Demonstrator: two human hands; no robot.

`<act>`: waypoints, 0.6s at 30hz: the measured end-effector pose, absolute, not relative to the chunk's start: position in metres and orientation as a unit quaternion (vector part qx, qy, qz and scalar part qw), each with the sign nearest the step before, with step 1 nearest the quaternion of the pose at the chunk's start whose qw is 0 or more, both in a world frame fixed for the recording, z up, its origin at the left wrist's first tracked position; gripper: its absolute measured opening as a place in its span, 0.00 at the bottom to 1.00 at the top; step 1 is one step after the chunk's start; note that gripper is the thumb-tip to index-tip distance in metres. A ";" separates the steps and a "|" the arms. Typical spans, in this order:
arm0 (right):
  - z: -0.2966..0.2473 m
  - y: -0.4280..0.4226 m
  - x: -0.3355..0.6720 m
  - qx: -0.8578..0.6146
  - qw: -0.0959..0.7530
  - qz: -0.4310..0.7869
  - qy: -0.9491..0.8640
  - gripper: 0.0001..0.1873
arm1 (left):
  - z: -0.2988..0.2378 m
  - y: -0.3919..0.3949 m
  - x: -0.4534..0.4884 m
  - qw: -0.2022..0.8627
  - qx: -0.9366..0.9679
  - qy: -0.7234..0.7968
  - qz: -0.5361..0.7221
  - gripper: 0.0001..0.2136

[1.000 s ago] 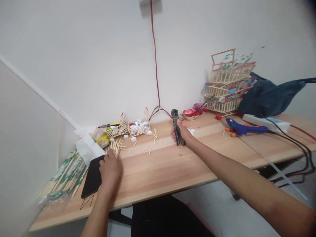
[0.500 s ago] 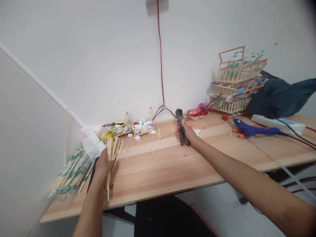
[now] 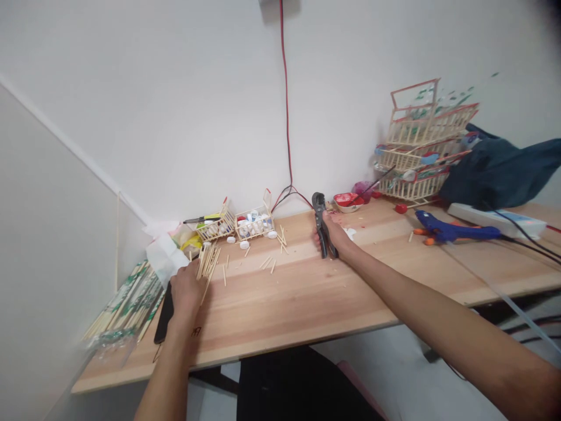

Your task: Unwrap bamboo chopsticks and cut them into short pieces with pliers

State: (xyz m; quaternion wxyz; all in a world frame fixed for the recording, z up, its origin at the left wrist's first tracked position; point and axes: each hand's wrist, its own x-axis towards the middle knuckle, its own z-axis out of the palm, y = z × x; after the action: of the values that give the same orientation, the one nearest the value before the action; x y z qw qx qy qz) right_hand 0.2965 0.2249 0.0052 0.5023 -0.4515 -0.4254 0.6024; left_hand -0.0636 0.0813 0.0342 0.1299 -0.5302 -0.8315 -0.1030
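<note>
My left hand (image 3: 187, 287) is at the left of the table, closed around pale thin wooden sticks (image 3: 209, 261). Their ends fan out past its thumb side, while its fingertips are partly hidden. Beside the wrist lies a flat black object (image 3: 163, 316). In my right hand (image 3: 335, 234) is a hand cutter with dark handles and a hooked jaw (image 3: 319, 213), its jaw pointing up towards the wall. Short cut stick pieces (image 3: 268, 263) are scattered on the wood between the two hands.
Two small stick baskets (image 3: 254, 225) with white caps stand by the wall. Packed sticks (image 3: 127, 304) lie far left. On the right are stacked stick baskets (image 3: 414, 131), a blue glue gun (image 3: 458, 231), a power strip (image 3: 499, 219), a red-stained bowl (image 3: 348, 203) and dark cloth (image 3: 495, 169).
The stick ends that hung below my left hand no longer show there, and that hand has turned palm-down, baring more of the black object. My right hand and the cutter have hardly moved.
</note>
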 end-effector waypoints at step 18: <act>0.003 0.227 0.297 -0.448 0.499 0.606 -0.429 0.34 | 0.045 0.087 -0.058 0.031 -0.551 -0.826 -0.115 0.26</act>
State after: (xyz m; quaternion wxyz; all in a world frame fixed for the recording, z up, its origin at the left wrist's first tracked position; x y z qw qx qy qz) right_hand 0.2965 0.2274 0.0025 0.4989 -0.4478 -0.4286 0.6057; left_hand -0.0584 0.0869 0.0452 0.0306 -0.5512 -0.8259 -0.1150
